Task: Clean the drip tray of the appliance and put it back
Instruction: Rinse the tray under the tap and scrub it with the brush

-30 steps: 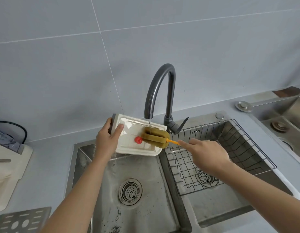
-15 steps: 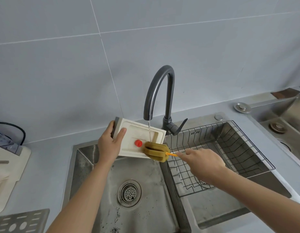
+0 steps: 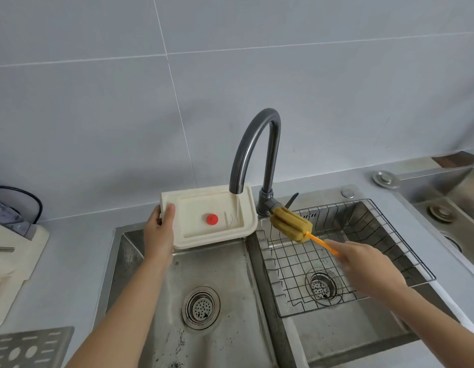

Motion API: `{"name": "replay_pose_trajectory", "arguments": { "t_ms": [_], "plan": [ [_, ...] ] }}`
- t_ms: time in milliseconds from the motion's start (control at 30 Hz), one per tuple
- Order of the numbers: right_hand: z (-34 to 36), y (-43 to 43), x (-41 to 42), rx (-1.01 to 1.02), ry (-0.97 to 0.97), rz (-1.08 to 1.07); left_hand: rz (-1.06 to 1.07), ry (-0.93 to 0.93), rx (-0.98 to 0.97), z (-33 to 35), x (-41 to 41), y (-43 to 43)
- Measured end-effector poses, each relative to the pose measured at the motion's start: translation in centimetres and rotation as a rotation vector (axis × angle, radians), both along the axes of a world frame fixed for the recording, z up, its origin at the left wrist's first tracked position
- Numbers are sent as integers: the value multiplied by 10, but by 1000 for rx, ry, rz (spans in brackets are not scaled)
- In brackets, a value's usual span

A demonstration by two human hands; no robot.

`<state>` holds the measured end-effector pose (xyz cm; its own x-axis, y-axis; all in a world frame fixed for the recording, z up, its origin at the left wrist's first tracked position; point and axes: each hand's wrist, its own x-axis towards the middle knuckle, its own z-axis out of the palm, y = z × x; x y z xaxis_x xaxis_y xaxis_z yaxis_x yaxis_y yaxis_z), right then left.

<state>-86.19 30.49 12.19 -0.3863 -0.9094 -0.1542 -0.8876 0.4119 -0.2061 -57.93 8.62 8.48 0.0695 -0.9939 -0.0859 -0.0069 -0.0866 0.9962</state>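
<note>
Over the back edge of the left sink basin (image 3: 230, 274), the left hand (image 3: 158, 235) grips the near-left end of the cream drip tray (image 3: 198, 208), thumb on its rim, holding it under the dark curved faucet (image 3: 254, 147) as a thin stream of water falls into its right end, beside a red knob (image 3: 212, 219) on the tray floor. The right hand (image 3: 363, 264) is closed on the orange handle of a yellow-brown sponge brush (image 3: 290, 227), whose head hangs clear of the tray, just right of it, over the wire rack (image 3: 389, 235) in the right basin.
</note>
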Motion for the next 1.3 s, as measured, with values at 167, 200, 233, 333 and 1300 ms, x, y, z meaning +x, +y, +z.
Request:
{"name": "replay_pose_trajectory", "arguments": {
  "t_ms": [167,200,233,333,1300],
  "plan": [
    [6,4,1,-109,-75,-59,-15,127,111,3,-15,5],
    [7,4,2,-140,-104,-68,-26,148,124,3,-18,5],
    [9,5,4,-171,-135,-77,-38,163,133,2,-21,6],
    [11,4,6,-235,-184,-87,-70,172,149,1,-29,7],
    [-131,-46,25,-73,-661,-516,-118,148,416,-13,-61,18]
  ]
}}
